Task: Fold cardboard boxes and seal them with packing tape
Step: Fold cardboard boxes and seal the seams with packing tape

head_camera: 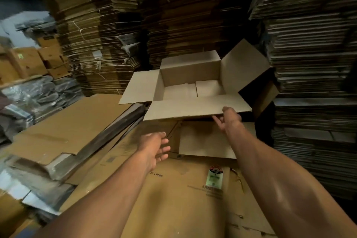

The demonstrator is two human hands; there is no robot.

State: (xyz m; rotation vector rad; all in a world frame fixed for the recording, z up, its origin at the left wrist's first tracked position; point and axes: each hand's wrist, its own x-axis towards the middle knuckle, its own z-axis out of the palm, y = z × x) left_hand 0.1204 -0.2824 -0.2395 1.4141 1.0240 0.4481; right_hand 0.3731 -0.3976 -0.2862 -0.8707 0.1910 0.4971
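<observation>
My right hand (229,117) pinches the near flap of an open cardboard box (190,87); my left hand (157,148) hovers nearer, fingers spread, amid flattened cardboard stacks (108,31).

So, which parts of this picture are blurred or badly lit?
Head view: the open brown cardboard box is sharp and lit; the left hand and plastic-wrapped bundles at left are motion-blurred; the flattened cardboard stacks curve and darken toward the edges.

An open box (191,85) stands on flattened cardboard (173,189), with cardboard stacks (108,25) behind it.
</observation>
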